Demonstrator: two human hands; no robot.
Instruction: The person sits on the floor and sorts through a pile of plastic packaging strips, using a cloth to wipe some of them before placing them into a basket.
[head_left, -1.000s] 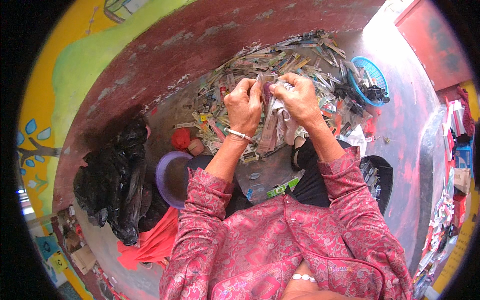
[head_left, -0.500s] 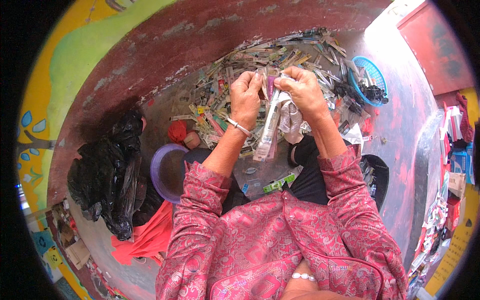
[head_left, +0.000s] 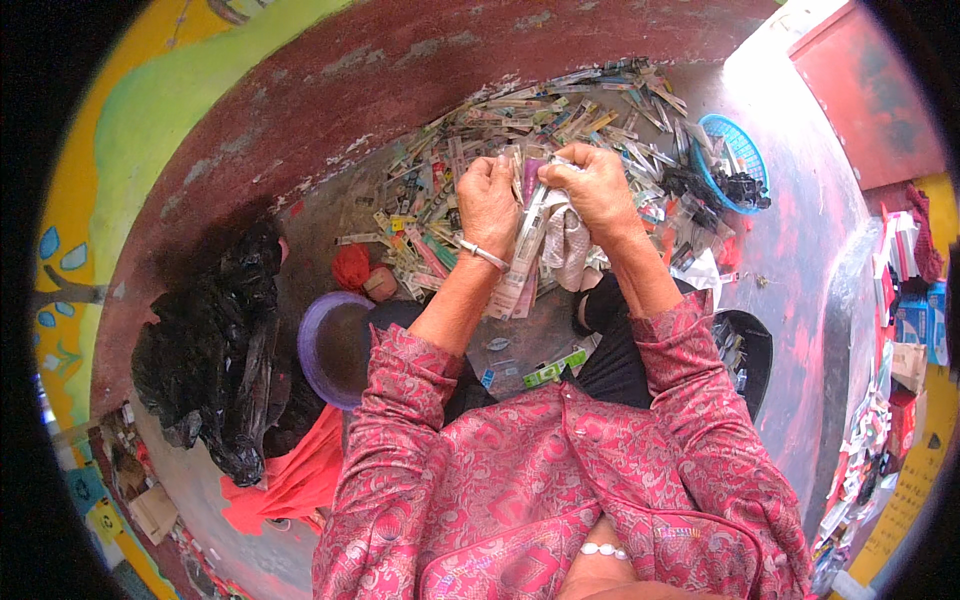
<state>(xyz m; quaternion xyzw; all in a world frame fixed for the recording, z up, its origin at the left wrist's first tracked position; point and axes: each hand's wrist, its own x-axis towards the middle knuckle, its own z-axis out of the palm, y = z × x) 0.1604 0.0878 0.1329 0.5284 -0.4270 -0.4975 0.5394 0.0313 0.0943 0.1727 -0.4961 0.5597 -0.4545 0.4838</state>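
Note:
In front of my chest, both hands are closed at the upper end of a small bundle of long, narrow clear plastic packets (head_left: pixel 518 262), which hangs tilted between them. My left hand (head_left: pixel 488 207) pinches its left side; the wrist has a pale bangle. My right hand (head_left: pixel 598 195) grips the right side with thumb and bent fingers. A whitish cloth strip (head_left: pixel 568 248) hangs below my right hand, beside the bundle; what holds its top is hidden. Beyond my hands spreads a heap of similar narrow packets (head_left: pixel 430 190). A green packet (head_left: pixel 556 368) lies between my legs.
A purple basin (head_left: pixel 312 350) stands left of my knee, near a black plastic bag (head_left: pixel 215 350) and red cloth (head_left: pixel 295 470). Right of the heap is a blue basket (head_left: pixel 750 150) holding packets and black scraps. A dark red wall (head_left: pixel 300 120) curves behind.
Both hands have shifted slightly, with the right drawing a little left toward the other. The bundle's lower end has swung slightly left. Both hands keep their hold.

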